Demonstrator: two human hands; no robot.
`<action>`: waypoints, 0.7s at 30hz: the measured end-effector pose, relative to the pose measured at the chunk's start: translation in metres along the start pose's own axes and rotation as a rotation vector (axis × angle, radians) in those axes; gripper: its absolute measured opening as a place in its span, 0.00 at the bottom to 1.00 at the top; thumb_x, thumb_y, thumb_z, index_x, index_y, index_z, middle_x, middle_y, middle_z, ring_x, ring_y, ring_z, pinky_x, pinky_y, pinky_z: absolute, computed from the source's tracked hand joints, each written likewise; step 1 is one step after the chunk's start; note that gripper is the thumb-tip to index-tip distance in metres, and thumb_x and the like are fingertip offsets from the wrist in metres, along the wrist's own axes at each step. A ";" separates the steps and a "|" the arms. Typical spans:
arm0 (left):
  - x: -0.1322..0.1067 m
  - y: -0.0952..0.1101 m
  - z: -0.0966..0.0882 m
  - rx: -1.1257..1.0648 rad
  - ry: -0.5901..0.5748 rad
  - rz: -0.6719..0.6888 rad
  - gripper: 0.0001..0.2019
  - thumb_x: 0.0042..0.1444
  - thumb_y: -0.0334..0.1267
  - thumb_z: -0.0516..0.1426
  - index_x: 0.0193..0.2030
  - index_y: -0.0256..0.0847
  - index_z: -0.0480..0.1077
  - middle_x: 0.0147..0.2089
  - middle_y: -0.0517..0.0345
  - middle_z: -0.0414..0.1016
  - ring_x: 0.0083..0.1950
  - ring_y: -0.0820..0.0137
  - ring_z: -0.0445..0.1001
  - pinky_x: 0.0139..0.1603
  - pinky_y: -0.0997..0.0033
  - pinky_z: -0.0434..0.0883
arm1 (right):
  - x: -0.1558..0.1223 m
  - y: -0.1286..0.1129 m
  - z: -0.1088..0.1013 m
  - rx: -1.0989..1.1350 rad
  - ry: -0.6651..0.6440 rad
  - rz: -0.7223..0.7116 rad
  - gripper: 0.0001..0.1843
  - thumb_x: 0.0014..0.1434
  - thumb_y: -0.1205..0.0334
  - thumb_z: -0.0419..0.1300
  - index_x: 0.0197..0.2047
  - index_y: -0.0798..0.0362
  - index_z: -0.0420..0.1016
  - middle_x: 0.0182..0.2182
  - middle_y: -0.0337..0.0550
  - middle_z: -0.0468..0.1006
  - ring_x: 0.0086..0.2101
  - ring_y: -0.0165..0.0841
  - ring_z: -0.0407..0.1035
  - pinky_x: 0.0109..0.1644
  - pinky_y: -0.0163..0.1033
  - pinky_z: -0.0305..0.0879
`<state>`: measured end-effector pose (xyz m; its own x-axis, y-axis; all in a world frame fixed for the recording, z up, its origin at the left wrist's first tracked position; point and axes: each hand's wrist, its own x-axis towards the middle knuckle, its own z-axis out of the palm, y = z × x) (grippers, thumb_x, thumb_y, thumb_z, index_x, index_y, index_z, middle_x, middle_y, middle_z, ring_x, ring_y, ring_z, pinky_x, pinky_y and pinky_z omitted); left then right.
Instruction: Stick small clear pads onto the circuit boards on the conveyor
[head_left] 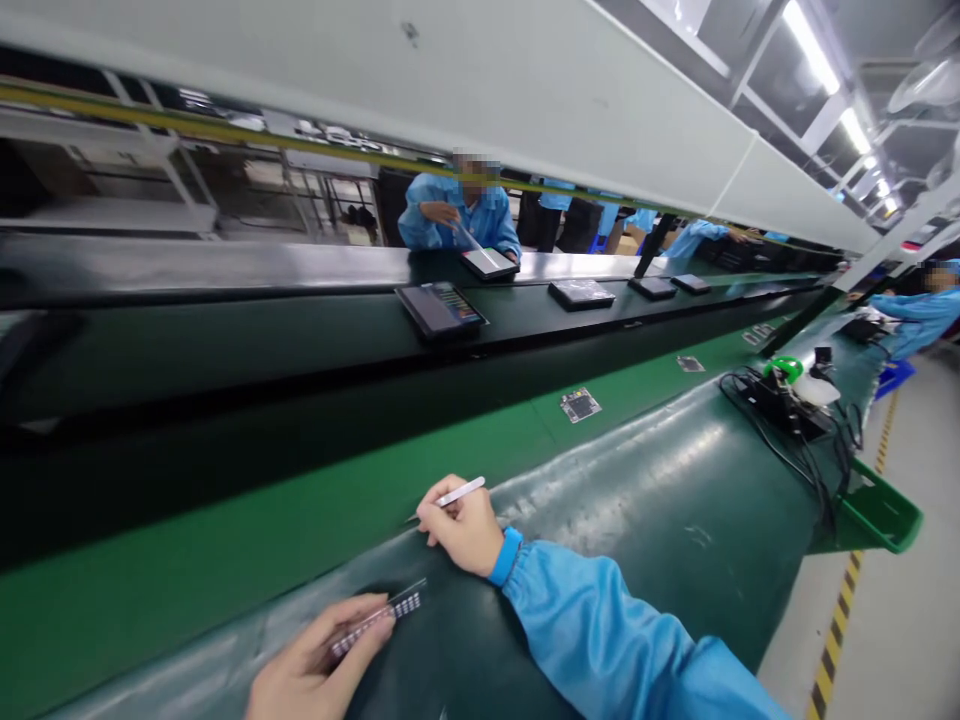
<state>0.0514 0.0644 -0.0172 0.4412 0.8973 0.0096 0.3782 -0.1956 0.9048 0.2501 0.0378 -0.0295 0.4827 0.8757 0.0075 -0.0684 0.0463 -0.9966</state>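
The narrow dark strip (379, 615), set with rows of small pale squares, lay low and flat over the dark green rubber mat (660, 500), near the bottom of the head view. Its long axis ran from lower left up to upper right, and the free end pointed toward the right hand (461, 525). The left hand (319, 665) had it pinched by the near end, thumb on top and fingers under. The far end stuck out past the fingertips, close to the mat; contact was hard to tell. The right hand sat just beyond and to the right of that free end, near but apart from it, knuckles down on the mat edge. Its fingers were curled shut round the slim silver metal tweezers (459, 492). The shiny back end angled up to the right, and the tips pointed left toward the bright green conveyor belt (225, 540). So the right hand was the nearer one to the strip's free end. A blue wristband (506, 555) capped the blue sleeve. Further out, a small grey square part (579, 404) lay on the belt. Black flat tablet-like devices (441, 308) sat on the black far line, and a co-worker in a blue coat (457, 220) stood behind them. Black cables (780, 400) and a green plastic bin (881, 510) were off to the right.
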 end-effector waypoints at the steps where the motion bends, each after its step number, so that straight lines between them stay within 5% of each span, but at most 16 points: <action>1: -0.001 0.002 0.000 -0.014 0.005 0.010 0.20 0.40 0.59 0.68 0.29 0.44 0.83 0.30 0.56 0.85 0.28 0.62 0.84 0.35 0.75 0.81 | -0.001 -0.001 0.000 -0.001 -0.001 0.000 0.06 0.52 0.60 0.63 0.32 0.53 0.72 0.21 0.34 0.74 0.17 0.26 0.67 0.22 0.30 0.62; 21: -0.009 0.008 0.003 -0.057 0.001 0.095 0.10 0.48 0.45 0.65 0.31 0.41 0.81 0.29 0.56 0.84 0.27 0.65 0.82 0.32 0.74 0.80 | -0.006 -0.002 -0.002 -0.014 -0.026 -0.051 0.07 0.56 0.59 0.64 0.31 0.53 0.71 0.21 0.34 0.74 0.18 0.26 0.67 0.23 0.30 0.61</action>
<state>0.0530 0.0534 -0.0116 0.4720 0.8762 0.0971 0.2876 -0.2572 0.9226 0.2486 0.0314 -0.0274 0.4626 0.8845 0.0599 -0.0320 0.0841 -0.9959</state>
